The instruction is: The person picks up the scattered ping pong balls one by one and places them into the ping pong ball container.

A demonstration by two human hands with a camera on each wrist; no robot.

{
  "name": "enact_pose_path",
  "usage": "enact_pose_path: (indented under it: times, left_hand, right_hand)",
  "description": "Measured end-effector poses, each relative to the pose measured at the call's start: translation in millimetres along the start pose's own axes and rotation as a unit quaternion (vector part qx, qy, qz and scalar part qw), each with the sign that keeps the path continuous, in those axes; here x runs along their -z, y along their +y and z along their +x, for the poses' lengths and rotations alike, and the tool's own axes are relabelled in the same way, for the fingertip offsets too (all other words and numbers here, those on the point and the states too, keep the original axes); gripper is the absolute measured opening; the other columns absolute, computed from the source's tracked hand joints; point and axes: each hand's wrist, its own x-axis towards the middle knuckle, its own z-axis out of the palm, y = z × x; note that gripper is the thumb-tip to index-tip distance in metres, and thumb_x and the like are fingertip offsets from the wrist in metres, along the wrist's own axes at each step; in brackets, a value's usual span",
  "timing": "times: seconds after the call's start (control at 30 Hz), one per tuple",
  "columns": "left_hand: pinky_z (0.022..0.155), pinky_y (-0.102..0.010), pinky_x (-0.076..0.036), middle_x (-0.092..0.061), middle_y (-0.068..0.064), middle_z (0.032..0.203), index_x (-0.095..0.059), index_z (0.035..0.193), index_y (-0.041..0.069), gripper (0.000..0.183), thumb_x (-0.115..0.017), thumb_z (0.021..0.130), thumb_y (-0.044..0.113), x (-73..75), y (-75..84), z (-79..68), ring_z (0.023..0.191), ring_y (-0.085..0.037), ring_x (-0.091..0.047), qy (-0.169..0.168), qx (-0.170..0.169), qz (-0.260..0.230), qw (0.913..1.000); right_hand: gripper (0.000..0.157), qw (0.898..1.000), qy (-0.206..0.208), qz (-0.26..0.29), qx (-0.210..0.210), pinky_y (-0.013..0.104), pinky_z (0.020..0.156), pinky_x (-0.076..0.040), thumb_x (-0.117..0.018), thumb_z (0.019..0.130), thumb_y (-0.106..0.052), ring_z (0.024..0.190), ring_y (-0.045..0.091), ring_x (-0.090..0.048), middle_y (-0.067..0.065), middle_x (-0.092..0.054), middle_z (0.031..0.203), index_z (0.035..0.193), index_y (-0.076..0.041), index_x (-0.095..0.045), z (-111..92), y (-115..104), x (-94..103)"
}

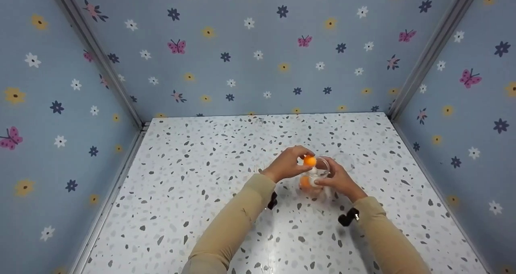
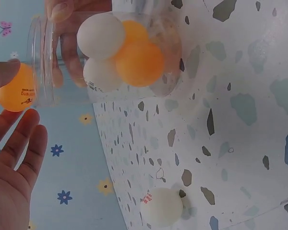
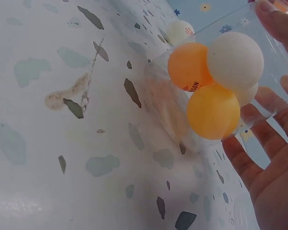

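A person's left hand (image 1: pixel 287 164) pinches an orange ball (image 1: pixel 309 160) between thumb and fingers (image 2: pixel 20 139) at the mouth of a clear plastic cup (image 1: pixel 318 177). The right hand (image 1: pixel 338 180) wraps its fingers (image 3: pixel 271 132) around the cup, which stands on the speckled surface (image 1: pixel 201 193) holding two orange and two white balls. Another white ball (image 2: pixel 162 207) lies on the surface nearby.
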Motion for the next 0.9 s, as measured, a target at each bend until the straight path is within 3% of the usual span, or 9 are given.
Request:
enact_pose_path:
  times: [0.3, 0.5, 0.9]
  left_hand:
    - [0.104, -0.038, -0.059, -0.075, -0.010, 0.128, -0.074, 0.131, 0.005, 0.032, -0.077, 0.100, 0.013, -1.9, 2.2, 3.2, 0.115, -0.025, -0.070, -0.018, 0.000, 0.018, 0.9997]
    - [0.101, -0.032, -0.058, -0.075, -0.007, 0.125, -0.075, 0.132, 0.007, 0.033, -0.075, 0.100, 0.014, -2.6, 1.7, 5.5, 0.113, -0.022, -0.068, -0.036, -0.001, 0.036, 0.9987]
    - [0.100, -0.035, -0.057, -0.072, -0.011, 0.124, -0.078, 0.122, 0.005, 0.023, -0.071, 0.104, 0.016, -3.8, -3.6, 3.2, 0.116, -0.032, -0.069, -0.033, 0.019, 0.020, 0.9991]
  right_hand:
    - [0.079, 1.000, -0.004, -0.004, 0.023, 0.028, 0.100, -0.055, -0.089, 0.087, -0.001, 0.137, 0.043, -0.058, 0.022, -0.059, 0.154, 0.157, -0.006, -0.052, 1.0, 2.0, -0.4]
    - [0.079, 1.000, -0.002, 0.001, 0.016, 0.027, 0.101, -0.055, -0.089, 0.087, -0.002, 0.136, 0.041, -0.059, 0.023, -0.059, 0.154, 0.156, -0.007, -0.052, 1.2, 1.9, -0.1]
    - [0.084, 1.000, -0.006, -0.008, 0.013, 0.022, 0.098, -0.054, -0.088, 0.088, -0.002, 0.147, 0.052, -0.050, 0.028, -0.058, 0.154, 0.160, 0.003, -0.044, 0.7, 2.8, 0.8]
